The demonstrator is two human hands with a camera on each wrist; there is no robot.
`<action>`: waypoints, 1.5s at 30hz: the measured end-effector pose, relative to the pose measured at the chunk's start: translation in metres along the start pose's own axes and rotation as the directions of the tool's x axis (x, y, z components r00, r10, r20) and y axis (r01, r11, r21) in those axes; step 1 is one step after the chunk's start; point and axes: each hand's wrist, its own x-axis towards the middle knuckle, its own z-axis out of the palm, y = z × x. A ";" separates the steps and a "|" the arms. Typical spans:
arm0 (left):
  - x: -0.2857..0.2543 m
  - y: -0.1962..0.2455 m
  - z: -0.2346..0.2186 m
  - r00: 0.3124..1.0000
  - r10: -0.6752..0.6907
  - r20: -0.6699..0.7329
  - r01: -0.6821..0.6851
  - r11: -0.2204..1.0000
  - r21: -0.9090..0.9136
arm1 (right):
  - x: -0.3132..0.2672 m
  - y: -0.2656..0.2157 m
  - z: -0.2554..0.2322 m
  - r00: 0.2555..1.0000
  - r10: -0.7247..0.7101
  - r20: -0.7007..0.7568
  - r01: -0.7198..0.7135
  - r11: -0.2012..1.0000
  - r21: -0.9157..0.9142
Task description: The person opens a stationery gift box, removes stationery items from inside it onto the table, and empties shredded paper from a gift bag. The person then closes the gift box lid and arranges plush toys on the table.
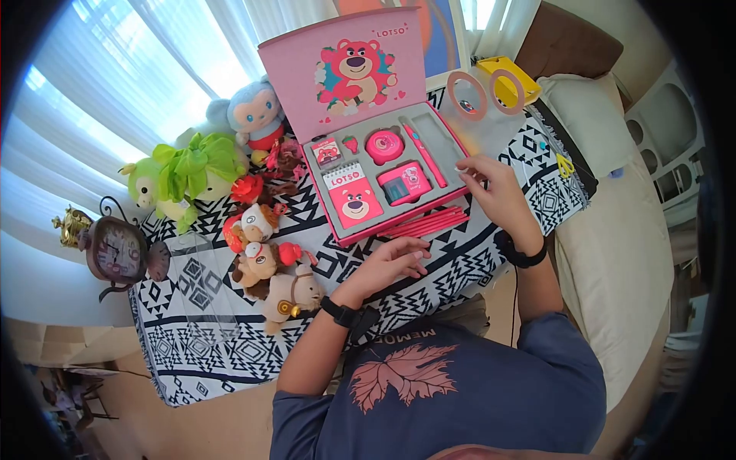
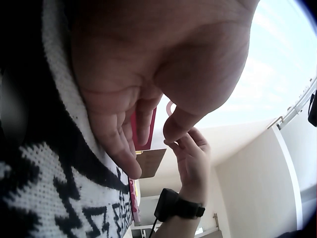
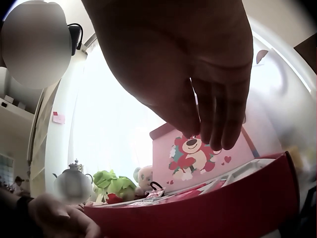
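A pink Lotso stationery box [image 1: 360, 222] stands with its lid [image 1: 295, 61] raised. Its grey tray holds a spiral notepad [image 1: 356, 205], a pencil sharpener [image 1: 404, 184], a round pink case [image 1: 385, 146], a pen [image 1: 425, 157], a small boxed item [image 1: 327, 152] and a strawberry-shaped piece [image 1: 349, 143]. Several pink pencils [image 1: 425, 222] lie along the front side. My left hand [image 1: 392, 264] rests on the cloth just before them, fingers relaxed and holding nothing. Over the box's right edge hovers my right hand [image 1: 494, 192], fingers loosely bent downward, nothing visible between them.
Plush toys [image 1: 257, 115] and a green plush [image 1: 146, 184] sit left of the box, with smaller dolls [image 1: 257, 261] nearer me. A clock [image 1: 119, 249] stands at the far left. Tape rolls [image 1: 468, 96], a yellow tray [image 1: 529, 96] and yellow scissors [image 1: 565, 166] lie to the right.
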 end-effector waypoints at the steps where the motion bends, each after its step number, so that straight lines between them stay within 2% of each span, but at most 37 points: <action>1: 0.000 -0.001 -0.001 1.000 -0.005 -0.002 0.005 1.000 -0.009 | 0.006 -0.002 0.003 0.998 0.027 0.057 -0.027 1.000 -0.010; 2: 0.000 -0.002 -0.001 1.000 -0.010 -0.003 0.010 1.000 -0.017 | 0.011 -0.003 0.007 0.993 0.064 0.097 -0.061 0.998 -0.030; 6: -0.001 -0.003 -0.002 0.999 0.007 -0.032 -0.010 0.996 -0.092 | 0.025 0.007 0.017 0.992 0.041 0.121 -0.026 0.992 -0.122; 7: 0.000 -0.004 -0.003 0.999 0.011 -0.034 -0.015 0.993 -0.118 | 0.029 0.005 0.013 0.991 -0.018 -0.130 -0.003 0.986 -0.165; 8: -0.001 -0.004 -0.003 0.999 0.013 -0.038 -0.019 0.989 -0.146 | 0.032 0.000 0.007 0.927 -0.086 -0.366 0.007 0.978 -0.211; 10: -0.001 -0.001 -0.002 0.999 0.004 -0.046 -0.011 0.990 -0.137 | 0.043 -0.013 -0.019 0.846 -0.056 -0.530 -0.113 0.953 -0.280; 11: -0.001 0.000 -0.001 0.999 -0.005 -0.054 -0.002 0.992 -0.126 | 0.047 -0.005 -0.026 0.849 -0.054 -0.526 -0.113 0.953 -0.281; 12: -0.001 0.000 0.000 0.998 -0.005 -0.056 -0.002 0.992 -0.130 | 0.050 0.006 -0.035 0.871 -0.219 -0.440 -0.027 0.873 -0.488; 13: -0.001 0.000 0.000 0.999 -0.005 -0.050 -0.001 0.994 -0.113 | 0.051 0.017 -0.045 0.875 -0.364 -0.319 0.067 0.744 -0.665; 14: -0.001 0.000 0.000 0.999 -0.002 -0.045 -0.002 0.996 -0.094 | 0.049 0.030 -0.050 0.948 -0.225 -0.226 0.063 0.826 -0.559; 15: -0.001 0.000 0.000 0.999 0.001 -0.046 -0.006 0.996 -0.094 | 0.050 0.040 -0.052 0.947 -0.229 -0.225 0.067 0.826 -0.560; 17: -0.001 -0.001 0.000 0.999 0.010 -0.042 -0.015 0.994 -0.112 | 0.054 0.045 -0.055 0.987 0.009 -0.159 -0.082 0.886 -0.456; 18: -0.001 0.000 0.000 0.999 0.013 -0.047 -0.018 0.994 -0.110 | 0.055 0.045 -0.060 0.987 0.005 -0.159 -0.077 0.888 -0.454; 20: -0.003 0.002 0.000 0.997 0.040 -0.062 -0.049 0.988 -0.144 | 0.057 0.028 -0.079 0.949 -0.217 -0.230 0.061 0.839 -0.541; 21: -0.003 0.000 -0.001 0.997 0.040 -0.065 -0.049 0.988 -0.144 | 0.057 0.021 -0.088 0.949 -0.218 -0.228 0.063 0.840 -0.539; 23: -0.002 -0.003 -0.003 0.994 0.106 -0.040 -0.111 0.979 -0.171 | 0.053 0.002 -0.107 0.799 -0.520 -0.303 0.256 0.749 -0.611; 24: -0.002 -0.002 -0.003 0.994 0.105 -0.040 -0.110 0.979 -0.172 | 0.048 -0.010 -0.114 0.800 -0.519 -0.302 0.256 0.749 -0.611; 26: -0.007 0.005 0.001 0.996 0.076 0.039 -0.070 0.990 -0.123 | 0.035 -0.039 -0.119 0.821 -0.441 -0.363 0.331 0.885 -0.328; 27: -0.010 0.009 0.006 0.996 0.076 0.039 -0.070 0.990 -0.125 | 0.027 -0.049 -0.118 0.821 -0.441 -0.361 0.331 0.885 -0.329; 28: -0.014 0.016 0.011 0.994 0.050 0.096 -0.033 0.985 -0.171 | 0.019 -0.060 -0.115 0.824 -0.447 -0.347 0.372 0.890 -0.263; 29: -0.017 0.018 0.014 0.988 0.026 0.153 0.007 0.977 -0.215 | 0.013 -0.069 -0.110 0.827 -0.454 -0.332 0.411 0.891 -0.194; 30: -0.018 0.017 0.014 0.966 0.073 0.247 -0.010 0.969 -0.248 | 0.008 -0.078 -0.104 0.788 -0.535 -0.305 0.467 0.842 -0.270; 31: -0.019 0.015 0.017 0.968 0.073 0.241 -0.010 0.967 -0.253 | 0.003 -0.082 -0.098 0.790 -0.534 -0.301 0.469 0.843 -0.264; 33: -0.021 0.013 0.024 0.919 0.234 0.319 -0.097 0.915 -0.391 | -0.002 -0.090 -0.086 0.756 -0.637 -0.151 0.601 0.767 -0.225; 34: -0.028 0.020 0.029 0.955 0.186 0.229 -0.062 0.886 -0.459 | -0.003 -0.098 -0.079 0.756 -0.637 -0.149 0.604 0.767 -0.216; 35: -0.026 0.003 0.021 0.958 0.185 0.220 -0.064 0.885 -0.461 | -0.002 -0.107 -0.072 0.711 -0.703 -0.021 0.701 0.711 -0.059; 36: -0.021 -0.027 0.006 0.965 0.211 0.155 -0.086 0.815 -0.573 | 0.000 -0.112 -0.068 0.633 -0.769 0.092 0.761 0.640 0.110; 37: -0.023 -0.027 0.004 0.969 0.229 0.088 -0.111 0.730 -0.674 | 0.000 -0.110 -0.066 0.629 -0.772 0.092 0.763 0.636 0.117; 38: -0.026 -0.024 0.001 0.960 0.276 0.045 -0.187 0.752 -0.632 | 0.001 -0.107 -0.065 0.629 -0.751 0.203 0.694 0.659 0.290; 39: -0.026 -0.024 -0.005 0.960 0.277 0.040 -0.190 0.750 -0.634 | 0.000 -0.103 -0.066 0.605 -0.732 0.314 0.588 0.677 0.443; 40: -0.027 -0.024 -0.011 0.956 0.289 0.049 -0.197 0.756 -0.625 | 0.002 -0.099 -0.079 0.631 -0.631 0.452 0.450 0.772 0.450; 41: -0.026 -0.025 -0.014 0.951 0.302 0.059 -0.204 0.762 -0.614 | 0.000 -0.096 -0.081 0.628 -0.631 0.455 0.449 0.772 0.450; 42: -0.025 -0.027 -0.014 0.951 0.305 0.057 -0.207 0.760 -0.617 | -0.001 -0.094 -0.082 0.794 -0.383 0.472 0.132 0.867 0.481; 43: -0.023 -0.024 -0.010 0.945 0.323 0.043 -0.242 0.785 -0.570 | -0.001 -0.094 -0.082 0.861 -0.093 0.500 -0.197 0.845 0.497; 44: -0.023 -0.021 -0.006 0.939 0.344 0.029 -0.279 0.806 -0.522 | 0.007 -0.104 -0.083 0.770 0.056 0.636 -0.375 0.846 0.380; 45: -0.023 -0.017 -0.005 0.936 0.351 0.028 -0.284 0.801 -0.527 | 0.011 -0.101 -0.080 0.767 0.057 0.639 -0.373 0.850 0.373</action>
